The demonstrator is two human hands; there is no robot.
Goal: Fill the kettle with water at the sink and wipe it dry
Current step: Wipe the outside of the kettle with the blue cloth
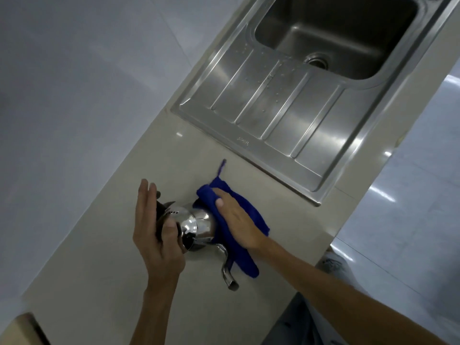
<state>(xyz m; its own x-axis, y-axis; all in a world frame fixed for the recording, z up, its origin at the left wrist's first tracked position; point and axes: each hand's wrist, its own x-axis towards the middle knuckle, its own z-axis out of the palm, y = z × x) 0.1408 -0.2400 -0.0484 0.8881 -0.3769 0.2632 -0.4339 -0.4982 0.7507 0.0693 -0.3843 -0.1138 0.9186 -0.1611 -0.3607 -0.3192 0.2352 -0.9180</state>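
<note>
A shiny steel kettle [196, 226] stands on the beige counter [104, 282], its curved spout [227, 272] pointing toward me. My left hand [154, 232] holds the kettle's lid and black handle at the top, thumb on the lid, fingers stretched upward. My right hand [236, 217] lies flat on a blue cloth [245, 255] and presses it against the kettle's right side. The cloth wraps around the body and hangs down to the counter, hiding that side.
A stainless steel sink [346, 38] with a ribbed drainboard [281, 105] carrying water drops is set into the counter beyond the kettle. A pale tiled wall [74, 83] runs along the left. The counter's front edge drops to a glossy floor [410, 207] at right.
</note>
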